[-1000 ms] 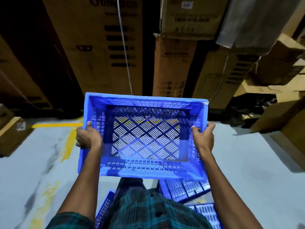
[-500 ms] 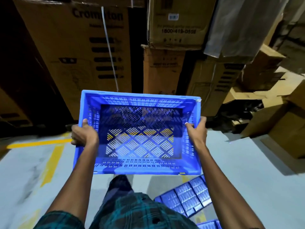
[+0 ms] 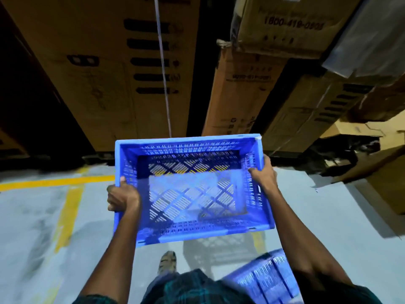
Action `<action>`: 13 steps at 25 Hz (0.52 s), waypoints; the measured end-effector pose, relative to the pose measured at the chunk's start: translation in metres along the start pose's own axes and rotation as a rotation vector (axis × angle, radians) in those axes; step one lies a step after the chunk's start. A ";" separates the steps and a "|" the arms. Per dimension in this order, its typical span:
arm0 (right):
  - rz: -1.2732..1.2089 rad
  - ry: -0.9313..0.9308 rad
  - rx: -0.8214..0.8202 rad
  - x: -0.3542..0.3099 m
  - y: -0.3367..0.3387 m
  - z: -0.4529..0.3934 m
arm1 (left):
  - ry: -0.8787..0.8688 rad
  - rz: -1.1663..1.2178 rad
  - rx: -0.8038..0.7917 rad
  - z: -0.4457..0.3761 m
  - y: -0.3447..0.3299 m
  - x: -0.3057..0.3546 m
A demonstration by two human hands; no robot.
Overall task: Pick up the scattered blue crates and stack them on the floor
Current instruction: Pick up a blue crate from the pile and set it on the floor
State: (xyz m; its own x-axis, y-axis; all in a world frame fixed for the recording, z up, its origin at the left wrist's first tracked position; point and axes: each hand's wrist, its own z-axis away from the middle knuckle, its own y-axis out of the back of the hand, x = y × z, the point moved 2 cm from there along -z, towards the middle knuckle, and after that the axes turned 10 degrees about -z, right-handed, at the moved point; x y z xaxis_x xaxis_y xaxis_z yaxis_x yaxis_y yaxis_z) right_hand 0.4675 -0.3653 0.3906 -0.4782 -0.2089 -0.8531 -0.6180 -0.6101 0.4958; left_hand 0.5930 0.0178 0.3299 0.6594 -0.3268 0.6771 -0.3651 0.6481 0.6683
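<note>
I hold an empty blue perforated crate (image 3: 190, 191) in the air in front of me, its open side up. My left hand (image 3: 122, 197) grips its left rim and my right hand (image 3: 264, 174) grips its right rim. The grey floor shows through the lattice bottom. Another blue crate (image 3: 266, 279) lies on the floor at the lower right, partly hidden by my right arm and blurred.
Tall cardboard boxes (image 3: 114, 69) stand stacked straight ahead, with more cartons (image 3: 385, 178) piled at the right. Yellow floor lines (image 3: 65, 202) cross the grey concrete at the left. My foot (image 3: 167, 262) shows below the crate.
The view has shifted as I step forward with the crate. The floor crates have slid toward the lower right, and only one shows now. Both hands keep their grip.
</note>
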 end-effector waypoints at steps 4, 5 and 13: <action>0.086 -0.131 0.053 -0.015 -0.030 -0.045 | 0.000 -0.092 -0.049 -0.042 -0.039 0.035; 0.091 -0.148 0.055 -0.012 -0.035 -0.055 | 0.000 -0.091 -0.066 -0.048 -0.051 0.043; 0.101 -0.272 -0.001 0.027 -0.058 -0.153 | -0.023 -0.209 -0.173 -0.067 -0.160 0.083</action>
State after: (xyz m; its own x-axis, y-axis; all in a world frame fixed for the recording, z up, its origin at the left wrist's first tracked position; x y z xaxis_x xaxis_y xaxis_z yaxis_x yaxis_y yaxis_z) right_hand 0.5861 -0.4527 0.3135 -0.6873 -0.0559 -0.7242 -0.5581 -0.5976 0.5758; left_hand 0.7503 -0.0669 0.2586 0.6924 -0.4800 0.5386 -0.1039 0.6725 0.7328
